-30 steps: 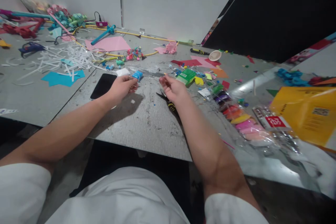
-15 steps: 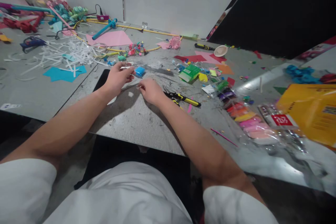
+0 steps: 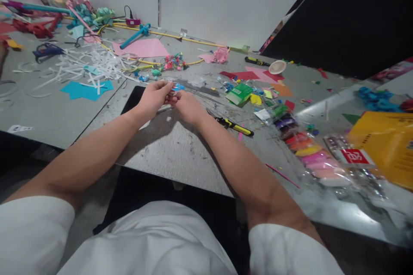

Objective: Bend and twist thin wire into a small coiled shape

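Pliers [image 3: 238,127] were placed at right on the table [image 3: 167,152], probably for easy reach. The left hand [image 3: 155,96] and right hand [image 3: 189,106] were held together, perhaps for finer control; whether either was clamped on anything could not be told. Just beyond, the blue packet [image 3: 179,87] was partly covered.

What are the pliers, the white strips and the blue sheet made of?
Pliers: dull, dark head, probably metal; bright yellow handle, maybe plastic or rubber.
White strips: likely paper, matte, thin, curling.
Blue sheet: matte, flat, sharp-cornered, so probably paper or card.
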`<state>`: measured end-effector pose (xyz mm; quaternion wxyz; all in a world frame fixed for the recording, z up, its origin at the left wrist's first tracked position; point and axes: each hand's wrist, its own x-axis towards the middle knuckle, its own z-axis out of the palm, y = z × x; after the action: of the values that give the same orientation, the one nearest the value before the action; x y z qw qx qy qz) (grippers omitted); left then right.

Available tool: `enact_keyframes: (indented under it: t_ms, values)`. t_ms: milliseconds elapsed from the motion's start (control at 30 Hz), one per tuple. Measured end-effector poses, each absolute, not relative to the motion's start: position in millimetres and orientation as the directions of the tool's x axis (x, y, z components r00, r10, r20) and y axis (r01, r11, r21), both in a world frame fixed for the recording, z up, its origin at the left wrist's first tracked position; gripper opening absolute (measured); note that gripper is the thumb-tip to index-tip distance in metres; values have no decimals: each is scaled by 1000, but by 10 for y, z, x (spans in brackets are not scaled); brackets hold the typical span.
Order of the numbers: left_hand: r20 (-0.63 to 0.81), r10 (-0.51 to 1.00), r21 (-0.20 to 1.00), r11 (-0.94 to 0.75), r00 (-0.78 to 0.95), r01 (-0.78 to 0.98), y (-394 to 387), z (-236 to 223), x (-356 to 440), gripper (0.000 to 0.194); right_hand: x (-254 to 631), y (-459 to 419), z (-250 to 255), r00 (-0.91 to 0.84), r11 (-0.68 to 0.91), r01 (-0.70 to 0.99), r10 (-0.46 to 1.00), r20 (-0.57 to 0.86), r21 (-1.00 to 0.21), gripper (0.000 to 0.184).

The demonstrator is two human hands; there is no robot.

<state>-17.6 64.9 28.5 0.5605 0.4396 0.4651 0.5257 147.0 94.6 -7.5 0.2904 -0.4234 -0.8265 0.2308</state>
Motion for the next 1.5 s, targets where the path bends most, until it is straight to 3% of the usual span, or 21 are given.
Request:
enact_keyframes:
  t_ms: [100,200,300,400,433,467,567,700,833,1000,1200,1333,1500]
  values:
    - [-27,1000,986,27,2,-166,630,296,-210,29,1619,868,-9,-562,614,640,784,264,-462,23]
    - [5,1000,981,-11,-31,-194,627,296,-241,24,1846,779,49,-544,617,652,786,294,-441,24]
    - [1,1000,965,-5,-14,-261,634,282,-234,22,2090,651,87,-472,587,649,810,349,-484,21]
    - [-14,998,947,31,54,-319,604,246,-176,21,2218,456,107,-326,528,598,847,420,-602,10]
    - [-21,996,938,50,88,-344,580,229,-149,24,2219,378,111,-258,491,562,869,423,-666,13]
    - [-26,992,924,72,126,-375,551,208,-121,28,2203,296,114,-147,401,434,915,375,-807,18]
    - [-45,968,899,147,248,-413,444,138,-47,42,2092,58,116,-78,333,333,942,326,-882,37]
    - [-49,925,884,216,377,-414,327,70,-17,52,1982,-157,98,-66,298,302,954,292,-905,30]
    - [-29,903,904,207,430,-374,248,54,-39,38,2000,-239,53,-25,298,285,953,303,-911,21]
    - [-62,887,927,221,457,-302,185,30,-38,35,2096,-267,0,-39,325,399,940,338,-857,17]
    - [-172,905,936,274,389,-223,155,107,-26,32,2186,-239,65,-61,347,378,935,350,-859,20]
    - [-198,929,941,269,312,-203,169,136,-23,29,2185,-212,88,-124,239,272,969,212,-932,36]
    - [-204,897,901,328,391,-283,179,55,-8,25,2169,-186,50,-143,209,266,974,176,-941,44]
